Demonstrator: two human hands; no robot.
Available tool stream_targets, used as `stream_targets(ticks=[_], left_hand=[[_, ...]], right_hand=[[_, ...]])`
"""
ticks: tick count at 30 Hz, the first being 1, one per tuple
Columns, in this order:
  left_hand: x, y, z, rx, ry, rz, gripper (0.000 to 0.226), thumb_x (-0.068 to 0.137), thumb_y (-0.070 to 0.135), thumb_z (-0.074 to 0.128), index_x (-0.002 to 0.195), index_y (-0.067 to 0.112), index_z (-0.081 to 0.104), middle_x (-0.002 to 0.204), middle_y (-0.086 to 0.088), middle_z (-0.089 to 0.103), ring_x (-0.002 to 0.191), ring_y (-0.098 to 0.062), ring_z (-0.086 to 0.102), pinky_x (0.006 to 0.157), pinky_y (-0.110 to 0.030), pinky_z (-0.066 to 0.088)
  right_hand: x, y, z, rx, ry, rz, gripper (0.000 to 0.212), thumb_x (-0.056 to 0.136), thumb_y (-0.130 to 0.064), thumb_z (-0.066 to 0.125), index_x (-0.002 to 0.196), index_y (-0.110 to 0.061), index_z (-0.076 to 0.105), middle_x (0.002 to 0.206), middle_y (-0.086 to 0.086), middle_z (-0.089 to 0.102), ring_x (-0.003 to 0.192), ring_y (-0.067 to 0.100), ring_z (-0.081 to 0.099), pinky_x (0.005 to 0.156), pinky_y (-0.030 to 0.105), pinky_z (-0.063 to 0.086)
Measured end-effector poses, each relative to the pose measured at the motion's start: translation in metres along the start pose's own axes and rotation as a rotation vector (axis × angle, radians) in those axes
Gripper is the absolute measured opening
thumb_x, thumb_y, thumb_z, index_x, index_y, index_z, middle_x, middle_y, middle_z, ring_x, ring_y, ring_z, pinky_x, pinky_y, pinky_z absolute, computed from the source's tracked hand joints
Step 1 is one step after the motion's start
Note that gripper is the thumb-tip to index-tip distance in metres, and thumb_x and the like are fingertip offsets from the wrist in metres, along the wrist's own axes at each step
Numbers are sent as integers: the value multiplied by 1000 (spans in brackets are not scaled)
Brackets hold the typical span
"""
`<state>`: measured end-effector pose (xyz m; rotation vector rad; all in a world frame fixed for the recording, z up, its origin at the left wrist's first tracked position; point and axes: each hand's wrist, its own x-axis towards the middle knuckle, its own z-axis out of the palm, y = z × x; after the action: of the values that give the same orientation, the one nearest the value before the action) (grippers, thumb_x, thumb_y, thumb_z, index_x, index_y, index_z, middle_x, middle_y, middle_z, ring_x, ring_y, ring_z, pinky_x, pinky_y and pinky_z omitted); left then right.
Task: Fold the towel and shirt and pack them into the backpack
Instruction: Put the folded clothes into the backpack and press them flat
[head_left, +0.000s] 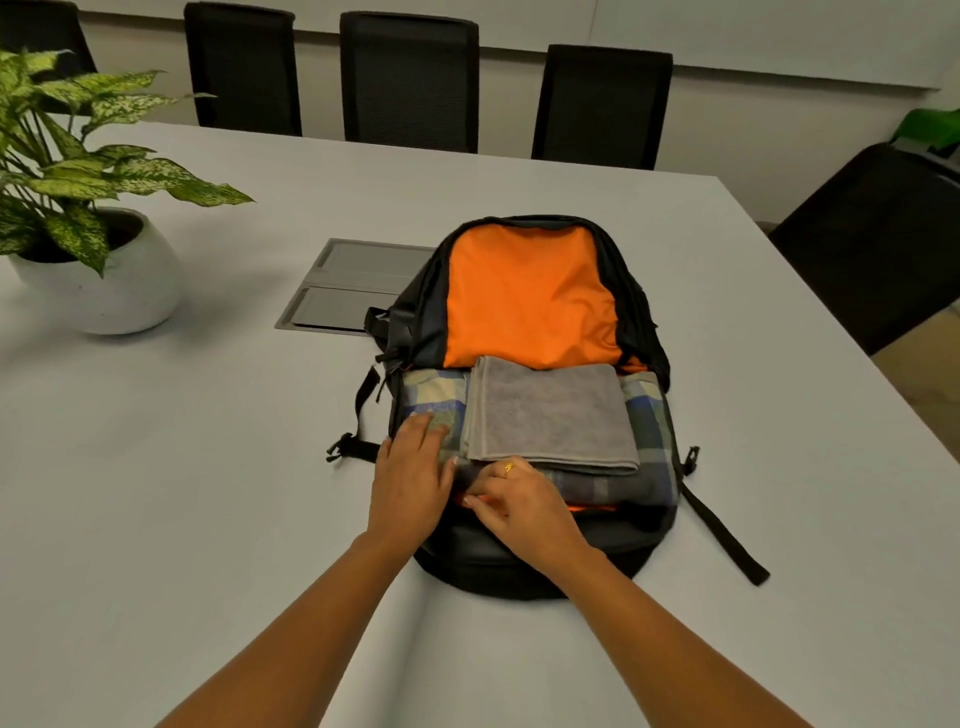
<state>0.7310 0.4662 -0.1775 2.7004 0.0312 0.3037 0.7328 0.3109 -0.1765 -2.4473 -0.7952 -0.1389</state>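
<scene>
A black backpack (530, 561) with orange lining lies open on the white table, its flap thrown back away from me. Inside it lies a folded plaid shirt (649, 431) in blue, cream and green. A folded grey towel (550, 410) rests on top of the shirt. My left hand (413, 467) lies flat with straight fingers on the shirt's left near corner. My right hand (519, 504), a ring on one finger, sits at the near edge of the shirt and towel with its fingers bent over the fabric; the fingertips are partly hidden.
A potted plant (98, 270) in a white pot stands at the left. A grey cable hatch (348, 286) is set into the table (208, 467) behind the backpack. Black chairs (410, 78) line the far edge, another at the right. Straps (727, 535) trail off the backpack's right side.
</scene>
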Motion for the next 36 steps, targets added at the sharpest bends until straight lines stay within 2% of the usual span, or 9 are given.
stream_targets(ticks=[4,7,11,15,18,22,28,33,36], left_hand=[[-17,9,5,116,29,142,5,79,16,70,84,15,71,95,-3,67,92,-24,64,101,-50,35],[-25,9,7,242,12,163,8,74,20,75,74,15,70,75,-2,66,77,-24,64,100,-52,36],[-32,15,-1,386,-171,155,30,96,36,43,105,20,67,106,1,64,110,-17,52,114,-48,7],[-37,23,-6,377,-191,135,39,95,48,38,116,26,62,119,3,56,120,-17,42,113,-51,3],[-42,24,-10,304,-176,125,39,90,54,45,113,26,61,116,4,56,121,-16,42,112,-53,3],[-48,21,-12,254,-61,143,28,84,43,63,99,19,65,103,1,62,110,-20,54,111,-56,10],[-55,22,-10,288,67,200,18,70,22,80,76,15,65,75,-1,64,78,-25,65,98,-59,33],[-60,22,-10,285,60,139,11,77,20,75,82,13,68,83,-5,67,88,-28,65,105,-57,23],[-59,29,-10,267,36,104,14,80,24,72,87,13,68,88,-4,68,95,-25,63,109,-55,19]], right_hand=[[-36,18,-11,-152,-174,214,35,92,-43,50,118,-22,62,118,-3,61,113,16,50,91,30,40],[-51,31,-19,-221,-211,333,43,94,-48,43,127,-23,54,126,-1,55,118,17,45,97,31,35],[-62,34,-29,-330,-283,368,45,95,-48,40,132,-24,49,131,1,49,123,21,40,99,38,31],[-67,30,-35,-383,-284,340,40,96,-42,44,129,-23,54,130,1,46,121,22,36,96,38,31],[-74,28,-39,-381,-132,285,30,93,-37,52,117,-22,63,121,-3,52,111,21,43,86,34,33],[-81,23,-44,-422,99,203,15,71,-32,79,82,-24,72,89,-6,65,76,18,58,60,29,37],[-85,38,-59,-344,-19,216,31,97,-31,45,125,-22,57,123,-3,59,110,20,47,85,32,40],[-98,74,-81,-378,-95,363,29,99,-28,41,115,-21,64,114,-1,62,108,17,47,84,28,46],[-116,87,-86,-279,-30,515,26,99,-25,44,110,-18,66,109,1,63,104,17,51,80,25,45]])
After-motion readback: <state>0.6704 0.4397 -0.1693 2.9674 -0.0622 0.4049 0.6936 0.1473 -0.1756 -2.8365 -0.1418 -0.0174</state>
